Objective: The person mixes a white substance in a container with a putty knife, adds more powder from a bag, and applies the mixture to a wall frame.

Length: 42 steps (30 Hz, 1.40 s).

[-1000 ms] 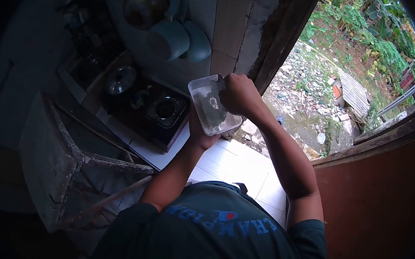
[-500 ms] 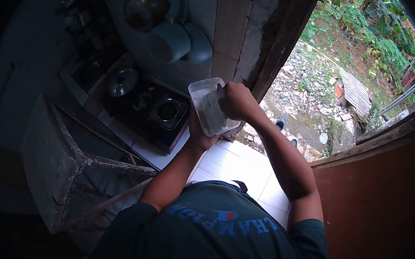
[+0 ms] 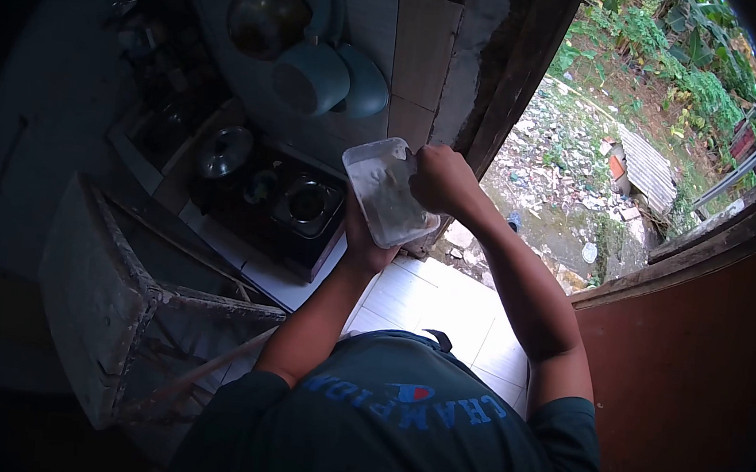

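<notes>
Plainly, translucent container (image 3: 388, 199) in the left grip (image 3: 370, 250).

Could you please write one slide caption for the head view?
Beside a dark rectangular stove, the left hand supports a translucent rectangular plastic container, with the closed right hand at its rim.

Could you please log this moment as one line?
left hand: holds container | right hand: curled at container's right side, any held item unclear | nearby: stove, hanging pot

Dark T-shirt (image 3: 360, 465) with 2 short sleeves (image 3: 563, 424), blue CHAMPION lettering (image 3: 478, 411) (plus 1 small red-and-blue emblem (image 3: 419, 393)).
</notes>
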Tool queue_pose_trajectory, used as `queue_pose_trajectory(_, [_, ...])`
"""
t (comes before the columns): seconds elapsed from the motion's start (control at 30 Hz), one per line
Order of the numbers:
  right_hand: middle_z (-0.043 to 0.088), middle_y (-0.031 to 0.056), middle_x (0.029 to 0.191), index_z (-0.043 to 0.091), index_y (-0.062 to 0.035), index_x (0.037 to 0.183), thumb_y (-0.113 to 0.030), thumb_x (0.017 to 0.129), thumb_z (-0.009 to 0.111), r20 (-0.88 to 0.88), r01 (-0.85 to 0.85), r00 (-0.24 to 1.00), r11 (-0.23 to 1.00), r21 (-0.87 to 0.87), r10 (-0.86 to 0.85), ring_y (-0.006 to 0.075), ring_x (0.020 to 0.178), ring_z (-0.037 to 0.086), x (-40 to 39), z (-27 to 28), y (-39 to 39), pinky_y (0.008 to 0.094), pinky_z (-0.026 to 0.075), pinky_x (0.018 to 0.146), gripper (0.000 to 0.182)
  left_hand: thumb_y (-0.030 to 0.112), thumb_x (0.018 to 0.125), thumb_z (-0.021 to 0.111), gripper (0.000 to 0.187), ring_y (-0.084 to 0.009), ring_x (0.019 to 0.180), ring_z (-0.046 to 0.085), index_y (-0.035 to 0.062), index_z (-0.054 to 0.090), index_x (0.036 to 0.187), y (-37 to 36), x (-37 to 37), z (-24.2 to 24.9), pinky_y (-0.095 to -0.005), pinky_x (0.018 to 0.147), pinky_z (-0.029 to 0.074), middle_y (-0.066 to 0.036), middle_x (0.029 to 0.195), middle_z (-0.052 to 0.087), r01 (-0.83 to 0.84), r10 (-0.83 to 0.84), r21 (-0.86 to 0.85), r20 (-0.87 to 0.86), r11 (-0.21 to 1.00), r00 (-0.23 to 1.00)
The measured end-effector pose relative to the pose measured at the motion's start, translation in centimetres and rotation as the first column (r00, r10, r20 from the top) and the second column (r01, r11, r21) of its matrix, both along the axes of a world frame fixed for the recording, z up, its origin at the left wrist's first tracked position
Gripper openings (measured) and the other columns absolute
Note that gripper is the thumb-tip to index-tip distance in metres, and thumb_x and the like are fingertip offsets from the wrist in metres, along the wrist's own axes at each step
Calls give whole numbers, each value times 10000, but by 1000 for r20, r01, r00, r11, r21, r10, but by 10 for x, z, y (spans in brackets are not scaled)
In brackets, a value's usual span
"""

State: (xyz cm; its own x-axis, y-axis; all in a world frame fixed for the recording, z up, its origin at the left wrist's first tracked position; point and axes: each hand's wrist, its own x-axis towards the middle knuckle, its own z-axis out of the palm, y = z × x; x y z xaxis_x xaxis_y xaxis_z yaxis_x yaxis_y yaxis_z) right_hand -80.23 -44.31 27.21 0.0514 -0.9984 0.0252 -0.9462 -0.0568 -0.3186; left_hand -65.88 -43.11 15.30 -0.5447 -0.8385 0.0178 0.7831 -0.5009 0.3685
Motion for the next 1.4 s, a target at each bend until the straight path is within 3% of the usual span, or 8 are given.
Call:
queue_pose_trajectory(0.47, [706,259,904,705,63,925,-166,814,664,113,-89,990,994,60,82,391,889,709,-1,10,13,450,564,816,258,662,1012,274,710,-287,1296,539,142,392,1480,3,1,2,-509,1090,440,-98,1426,509,31,-34,-31,-87,999,996])
queue_pose_trajectory(0.53, [707,264,906,702,71,939,-200,823,702,411,-54,911,977,206,-37,383,885,709,0,29,23,454,558,785,295,662,1012,278,708,-288,1299,533,142,396,1477,3,3,2,-506,1089,441,-94,1425,510,7,-18,-116,-90,993,996])
queue_pose_trajectory(0.57, [655,301,792,679,90,871,-160,823,710,501,-64,866,991,120,-5,430,801,686,-1,11,21,462,531,708,257,662,1012,278,708,-288,1299,533,142,396,1477,4,3,1,-506,1089,441,-94,1425,510,4,-15,-114,-91,993,996])
queue_pose_trajectory(0.7, [654,308,803,683,89,868,-139,808,712,237,-47,970,997,-66,61,450,808,678,0,-21,17,483,530,725,238,668,1006,298,705,-296,1319,515,159,394,1484,10,8,1,-522,1090,433,-90,1436,502,6,-11,-80,-55,997,998])
queue_pose_trajectory(0.87, [647,296,789,688,68,857,-152,827,686,266,-25,964,1000,-2,25,446,802,676,-8,-2,17,477,531,716,223,691,985,318,737,-295,1372,459,177,377,1510,14,23,1,-522,1119,393,-81,1473,463,74,-75,-16,-139,997,987])
queue_pose_trajectory(1.07, [660,293,806,682,64,799,-154,808,660,69,18,998,999,-36,-16,442,823,675,13,-15,9,489,550,767,219,687,991,302,733,-281,1368,469,182,370,1517,15,28,9,-526,1117,392,-65,1477,463,35,-40,-79,-72,996,997])
queue_pose_trajectory(1.37, [678,292,852,702,72,871,-145,795,694,224,-111,970,993,38,100,438,864,682,39,7,11,492,546,773,230,665,1006,294,712,-267,1370,467,167,357,1511,13,36,4,-522,1118,396,-84,1458,470,-25,15,-128,-75,991,997])
queue_pose_trajectory(1.4, [679,288,856,702,64,884,-150,800,702,236,-122,966,992,40,110,436,866,681,39,4,8,486,543,770,230,661,1004,308,711,-276,1373,463,166,353,1513,18,35,6,-533,1116,393,-88,1459,469,-116,114,-335,-25,935,993])
